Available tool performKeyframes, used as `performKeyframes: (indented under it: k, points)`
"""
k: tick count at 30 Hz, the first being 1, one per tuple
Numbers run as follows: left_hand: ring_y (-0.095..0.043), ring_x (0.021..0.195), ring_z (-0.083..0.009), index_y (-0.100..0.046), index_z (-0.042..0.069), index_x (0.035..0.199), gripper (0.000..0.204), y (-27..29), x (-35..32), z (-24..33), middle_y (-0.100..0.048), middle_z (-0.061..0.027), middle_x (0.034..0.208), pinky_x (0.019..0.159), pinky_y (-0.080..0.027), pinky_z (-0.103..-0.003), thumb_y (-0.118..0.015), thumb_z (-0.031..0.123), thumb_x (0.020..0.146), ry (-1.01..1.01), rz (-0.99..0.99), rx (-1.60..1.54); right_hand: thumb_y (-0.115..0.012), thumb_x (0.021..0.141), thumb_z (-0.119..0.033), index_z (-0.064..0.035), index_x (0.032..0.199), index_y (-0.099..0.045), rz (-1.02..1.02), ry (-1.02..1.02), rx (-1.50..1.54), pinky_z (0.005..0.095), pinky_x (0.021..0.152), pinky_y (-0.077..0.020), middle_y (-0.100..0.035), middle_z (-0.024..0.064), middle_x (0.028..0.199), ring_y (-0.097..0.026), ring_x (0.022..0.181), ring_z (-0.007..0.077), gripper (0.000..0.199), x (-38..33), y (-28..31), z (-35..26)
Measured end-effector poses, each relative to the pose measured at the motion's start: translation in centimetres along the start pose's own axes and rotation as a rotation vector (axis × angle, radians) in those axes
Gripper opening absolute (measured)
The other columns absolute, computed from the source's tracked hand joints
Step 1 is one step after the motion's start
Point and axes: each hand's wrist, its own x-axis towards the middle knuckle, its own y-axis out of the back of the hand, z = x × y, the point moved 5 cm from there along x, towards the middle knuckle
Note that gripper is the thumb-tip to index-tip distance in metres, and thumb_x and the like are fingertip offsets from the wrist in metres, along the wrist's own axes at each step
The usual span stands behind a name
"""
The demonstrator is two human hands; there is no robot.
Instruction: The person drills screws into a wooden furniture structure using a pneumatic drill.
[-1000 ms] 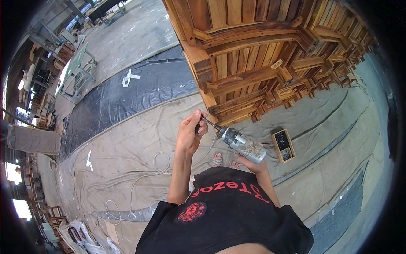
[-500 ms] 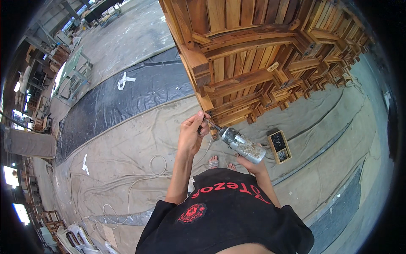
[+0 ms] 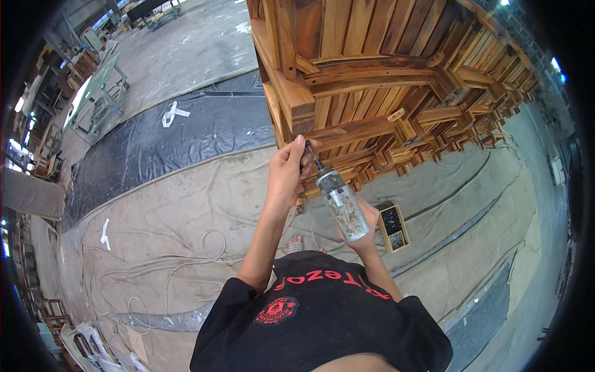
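Note:
My right hand [image 3: 367, 230] is wrapped round a worn silver-and-black pneumatic screwdriver [image 3: 344, 209]; the tool's body hides most of the fingers. Its thin bit slants up and left to the end of a wooden leg on a large slatted furniture piece [image 3: 296, 102]. At that tip my left hand [image 3: 286, 166] is closed in a pinch, thumb and fingers against the wood. Whatever small part the fingertips hold there is too small to make out.
A two-part wooden box [image 3: 405, 227] of dark and grey small hardware sits on the floor cloth [image 3: 173, 211] at right. A thin pale hose [image 3: 166, 291] loops across the cloth. Black sheeting [image 3: 204, 124] lies at the left, with a green-framed table [image 3: 99, 102] beyond.
Both hands and the screwdriver have risen along the wooden leg, and the tool now points more steeply upward. My left hand stays closed at the bit's tip. The view has shifted slightly.

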Motion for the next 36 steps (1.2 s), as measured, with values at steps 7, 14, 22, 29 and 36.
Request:
performKeyframes:
  k: [7, 14, 22, 29, 36]
  points:
    - [-0.032, 0.054, -0.0041, -0.063, -0.004, 0.106, 0.032, -1.6, 1.6, 2.7, -0.035, 0.0063, 0.062, 0.048, -0.026, -0.021, -0.046, 0.023, 0.102, -0.131, -0.117, 0.184, -0.067, 0.062, -0.003, 0.0057, 0.093, -0.061, 0.067, 0.091, -0.035, 0.0335, 0.066, -0.049, -0.061, 0.0175, 0.083, -0.061, 0.068, 0.0353, 0.032, 2.5, -0.2, -1.5]
    - [-0.031, 0.054, -0.0035, -0.063, -0.005, 0.104, 0.031, -1.5, 2.5, 3.4, -0.037, 0.007, 0.061, 0.048, -0.026, -0.021, -0.047, 0.021, 0.102, -0.22, -0.117, 0.338, -0.067, 0.063, -0.002, 0.0052, 0.093, -0.061, 0.085, 0.073, -0.03, 0.0324, 0.065, -0.0491, -0.061, 0.0167, 0.084, -0.061, 0.069, 0.0343, 0.031, 3.4, -0.4, -1.2]
    - [-0.033, 0.054, -0.0032, -0.064, -0.005, 0.101, 0.03, -1.2, 2.7, 4.0, -0.04, 0.0065, 0.061, 0.048, -0.027, -0.021, -0.047, 0.019, 0.101, -0.322, -0.054, 0.492, -0.069, 0.063, -0.002, 0.0044, 0.092, -0.061, 0.068, 0.052, -0.016, 0.0317, 0.065, -0.0493, -0.062, 0.0157, 0.084, -0.061, 0.07, 0.0326, 0.031, 3.9, -0.3, -1.5]
    - [-0.033, 0.054, -0.0034, -0.064, -0.006, 0.101, 0.03, -1.3, 2.5, 4.1, -0.04, 0.0063, 0.06, 0.048, -0.027, -0.021, -0.047, 0.019, 0.101, -0.303, -0.054, 0.482, -0.07, 0.062, -0.003, 0.0038, 0.092, -0.061, 0.078, 0.052, 0.019, 0.0315, 0.066, -0.0495, -0.062, 0.0147, 0.082, -0.062, 0.068, 0.0317, 0.032, 3.8, -0.5, -1.3]
    - [-0.034, 0.05, -0.0027, -0.063, 0.001, 0.107, 0.022, 2.6, 3.6, 7.9, -0.039, 0.0059, 0.057, 0.044, -0.025, -0.022, -0.045, 0.013, 0.099, -0.378, 0.143, 0.614, -0.07, 0.062, -0.005, 0.0035, 0.093, -0.061, 0.103, 0.043, 0.002, 0.0319, 0.065, -0.0493, -0.062, 0.0151, 0.082, -0.062, 0.068, 0.0324, 0.032, 4.0, -0.3, -1.6]
